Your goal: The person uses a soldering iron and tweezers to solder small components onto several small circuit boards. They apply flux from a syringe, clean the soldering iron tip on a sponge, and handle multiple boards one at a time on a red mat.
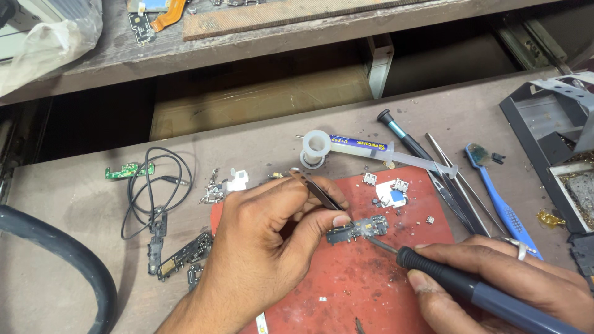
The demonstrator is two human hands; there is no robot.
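My left hand (266, 235) pinches metal tweezers (318, 190) whose tips press on a small dark circuit board (359, 229) lying on a red work mat (346, 272). My right hand (495, 278) grips a soldering iron (458, 281) with a dark handle, and its metal tip (382, 245) touches the board's right end. A ring sits on one finger of that hand.
Behind the mat lie a solder spool (315, 147), a flux syringe (383, 150), a screwdriver (408, 143), spare tweezers (458, 185) and a blue toothbrush (501, 204). Small board parts (185, 250), a black cable (151, 185) and a thick black hose (62, 253) lie left. A grey metal stand (550, 130) stands at right.
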